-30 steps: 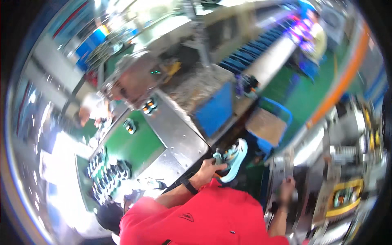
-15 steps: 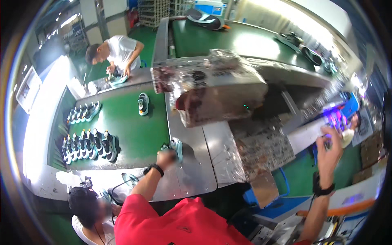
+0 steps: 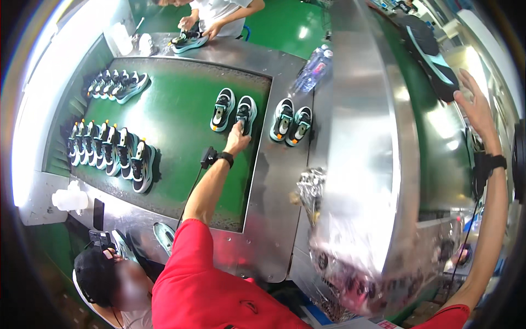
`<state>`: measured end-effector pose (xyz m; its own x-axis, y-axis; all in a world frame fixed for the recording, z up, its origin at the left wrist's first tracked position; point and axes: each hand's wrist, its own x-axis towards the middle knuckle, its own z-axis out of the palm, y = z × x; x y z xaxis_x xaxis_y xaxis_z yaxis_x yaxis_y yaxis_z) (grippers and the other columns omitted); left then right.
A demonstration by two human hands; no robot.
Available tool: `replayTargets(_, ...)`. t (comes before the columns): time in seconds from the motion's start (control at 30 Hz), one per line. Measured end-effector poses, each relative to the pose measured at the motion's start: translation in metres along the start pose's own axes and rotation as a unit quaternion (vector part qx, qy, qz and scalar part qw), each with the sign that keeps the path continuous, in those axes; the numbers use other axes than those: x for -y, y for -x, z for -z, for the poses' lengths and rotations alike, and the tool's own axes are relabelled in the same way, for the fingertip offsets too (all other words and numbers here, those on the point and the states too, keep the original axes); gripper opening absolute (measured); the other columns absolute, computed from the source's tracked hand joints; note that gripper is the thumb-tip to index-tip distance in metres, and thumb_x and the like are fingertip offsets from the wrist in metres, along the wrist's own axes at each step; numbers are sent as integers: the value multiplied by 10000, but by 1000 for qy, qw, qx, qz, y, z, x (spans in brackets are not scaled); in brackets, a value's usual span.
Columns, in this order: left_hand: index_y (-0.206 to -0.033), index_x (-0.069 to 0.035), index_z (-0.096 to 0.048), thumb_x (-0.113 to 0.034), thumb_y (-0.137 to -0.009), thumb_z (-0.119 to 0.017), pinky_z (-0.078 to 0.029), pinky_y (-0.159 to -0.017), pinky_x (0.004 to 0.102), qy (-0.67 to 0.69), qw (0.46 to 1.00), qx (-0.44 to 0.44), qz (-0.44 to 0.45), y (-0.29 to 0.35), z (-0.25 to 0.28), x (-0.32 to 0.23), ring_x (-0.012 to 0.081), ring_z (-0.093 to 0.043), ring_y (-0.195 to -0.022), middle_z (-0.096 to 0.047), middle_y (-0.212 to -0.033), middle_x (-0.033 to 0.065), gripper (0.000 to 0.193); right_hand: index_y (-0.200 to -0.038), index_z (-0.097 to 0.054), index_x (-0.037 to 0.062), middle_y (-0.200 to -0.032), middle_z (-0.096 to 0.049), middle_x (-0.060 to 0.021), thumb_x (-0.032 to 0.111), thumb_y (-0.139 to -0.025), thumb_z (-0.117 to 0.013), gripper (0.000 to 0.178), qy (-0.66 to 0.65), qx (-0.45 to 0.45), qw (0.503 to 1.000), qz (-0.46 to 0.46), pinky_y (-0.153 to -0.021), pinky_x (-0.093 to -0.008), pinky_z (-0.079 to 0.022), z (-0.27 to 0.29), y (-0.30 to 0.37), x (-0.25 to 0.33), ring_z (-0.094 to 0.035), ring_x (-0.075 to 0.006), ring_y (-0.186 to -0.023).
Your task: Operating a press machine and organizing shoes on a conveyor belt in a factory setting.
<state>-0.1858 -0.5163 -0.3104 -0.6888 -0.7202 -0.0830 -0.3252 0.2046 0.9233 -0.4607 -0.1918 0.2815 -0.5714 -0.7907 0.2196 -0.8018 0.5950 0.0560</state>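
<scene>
My left hand (image 3: 237, 141) is closed on the heel end of a black, white and mint sneaker (image 3: 246, 109), which rests on the green belt (image 3: 181, 126). A matching sneaker (image 3: 222, 109) stands just left of it. Two more sneakers (image 3: 290, 122) stand side by side on the metal edge, right of that hand. My right hand (image 3: 478, 107) is raised at the far right, fingers stretched out, at the end of a black sneaker (image 3: 430, 60) on a higher green belt (image 3: 435, 131). Whether it touches that shoe is hard to tell.
Sneakers stand in two rows (image 3: 107, 148) on the belt's left. Plastic bottles (image 3: 315, 68) lie on the far metal edge. A metal wall (image 3: 356, 109) with plastic wrap divides the belts. One co-worker (image 3: 222, 16) handles a shoe opposite; another (image 3: 109, 279) is at lower left.
The view has turned. My left hand has gone from a shoe on the metal edge to one on the belt. My right hand has come up beside the black sneaker on the higher belt.
</scene>
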Motion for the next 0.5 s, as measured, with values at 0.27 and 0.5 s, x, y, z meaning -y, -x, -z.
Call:
replayTargets(0.27,-1447,9,-291,-207,-823,-679,-312,-1116,435,-3,1000,3,-3,156,-36,26,414,-306,-1378,-274,-1501,277,766,-1419,-382,-14,-1315,-548,-175,295,-856,-655,698,30,69,997,1,-1030,-327,-380,-25,-89,-30,-530,-256,-1198)
replayTargets(0.5,-1295,80,-477,-259,-820,-740,-465,-971,385,258,921,175,233,353,-71,82,292,-576,-1147,-591,-1242,216,640,-1372,-403,-48,-1259,-560,-212,330,-688,-705,838,25,60,998,-26,-994,-335,-406,-8,-25,35,-539,-260,-1157)
